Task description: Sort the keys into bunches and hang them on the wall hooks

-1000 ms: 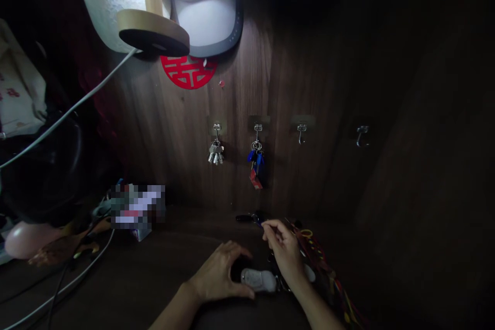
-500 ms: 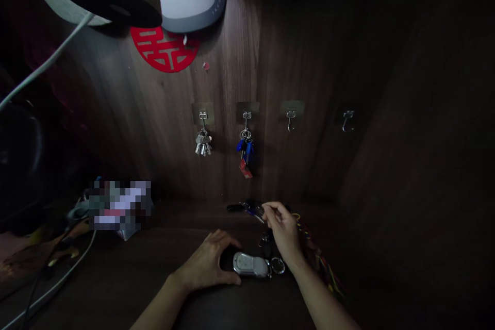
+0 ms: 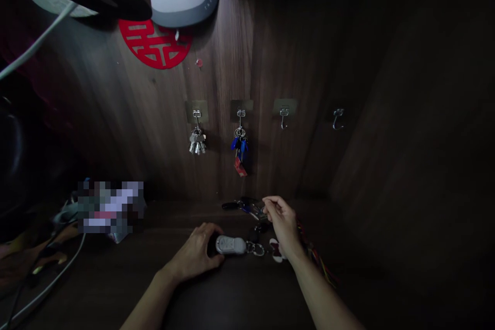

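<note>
My left hand [image 3: 199,249] is curled around the left end of a silver-grey remote key fob [image 3: 231,245], thumb below it and fingers above. A metal split ring [image 3: 258,249] trails from the fob's right end. Beside my right wrist lies a white and dark charm [image 3: 276,250], partly covered. My right hand [image 3: 284,224] is closed in a pinch over the right end of a bunch of keys [image 3: 250,208] with a black tag [image 3: 231,206]. What sits between its fingertips is too dark to make out. A colourful braided cord [image 3: 319,263] runs out behind that forearm.
On the wooden wall, keys [image 3: 197,143] and blue-topped keys [image 3: 240,147] hang from two hooks; a third hook [image 3: 284,118] and a fourth hook [image 3: 337,119] are bare. A white cable [image 3: 58,283] and a blurred packet [image 3: 110,211] lie left.
My left hand and the key fob have moved left and a little towards the wall. The charm beside my right wrist has come into view. My right hand remains pinched near the keys.
</note>
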Available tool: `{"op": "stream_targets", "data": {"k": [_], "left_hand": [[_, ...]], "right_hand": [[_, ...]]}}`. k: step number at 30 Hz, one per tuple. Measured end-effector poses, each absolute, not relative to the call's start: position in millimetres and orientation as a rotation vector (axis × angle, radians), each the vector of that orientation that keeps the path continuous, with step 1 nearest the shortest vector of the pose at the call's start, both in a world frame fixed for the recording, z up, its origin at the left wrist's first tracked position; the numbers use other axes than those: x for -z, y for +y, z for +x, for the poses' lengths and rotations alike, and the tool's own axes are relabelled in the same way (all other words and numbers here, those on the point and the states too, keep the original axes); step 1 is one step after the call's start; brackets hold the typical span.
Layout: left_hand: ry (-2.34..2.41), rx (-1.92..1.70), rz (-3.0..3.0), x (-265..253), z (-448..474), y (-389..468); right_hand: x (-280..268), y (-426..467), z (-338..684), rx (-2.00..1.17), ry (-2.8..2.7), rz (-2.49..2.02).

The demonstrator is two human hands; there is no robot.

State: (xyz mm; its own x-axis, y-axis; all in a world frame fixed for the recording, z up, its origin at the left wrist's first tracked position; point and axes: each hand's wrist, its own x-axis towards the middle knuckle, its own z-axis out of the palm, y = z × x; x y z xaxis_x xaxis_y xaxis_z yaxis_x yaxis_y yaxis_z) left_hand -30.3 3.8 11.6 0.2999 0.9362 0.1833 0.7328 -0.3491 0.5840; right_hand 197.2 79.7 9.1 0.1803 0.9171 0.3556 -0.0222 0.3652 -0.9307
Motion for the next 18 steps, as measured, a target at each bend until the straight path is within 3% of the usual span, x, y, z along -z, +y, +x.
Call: {"op": "stream_targets", "data": {"k": [9, 18], "left_hand": [[1.707, -0.831, 2.186, -1, -49, 16], [2.092, -0.695, 2.128, -3, -58, 21]], "right_hand": [[-2, 87, 215, -0.698, -1.504, -1.131], [3, 81, 217, -0.359, -2.039, -1.223]]}}
